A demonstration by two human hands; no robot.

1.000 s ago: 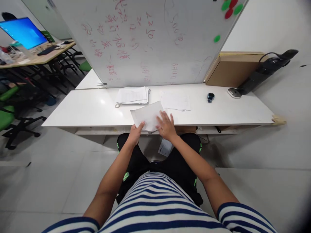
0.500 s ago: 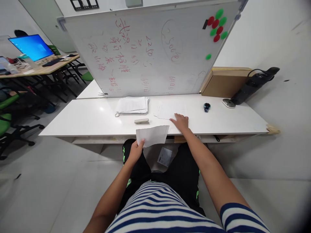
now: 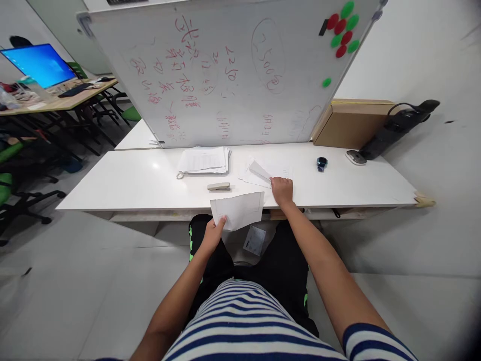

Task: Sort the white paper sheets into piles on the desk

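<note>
My left hand is closed on the lower left corner of a white sheet of paper, held up in front of the desk's near edge with the thumb on top. Over the desk, my right hand pinches the edge of another sheet, whose left part is lifted and curls up. Under it lie more loose papers, partly covered by that sheet and the hand. A beige stapler rests between the held paper and a stack of printed papers to the left.
A whiteboard with red writing stands along the back of the white desk. On the right are a watch, a computer mouse, a black bottle and a cardboard box. A small box lies below, between my knees.
My right hand has gone from resting with fingers on the papers to gripping one sheet, whose left part has lifted. The left hand still holds its sheet. The view has shifted slightly.
</note>
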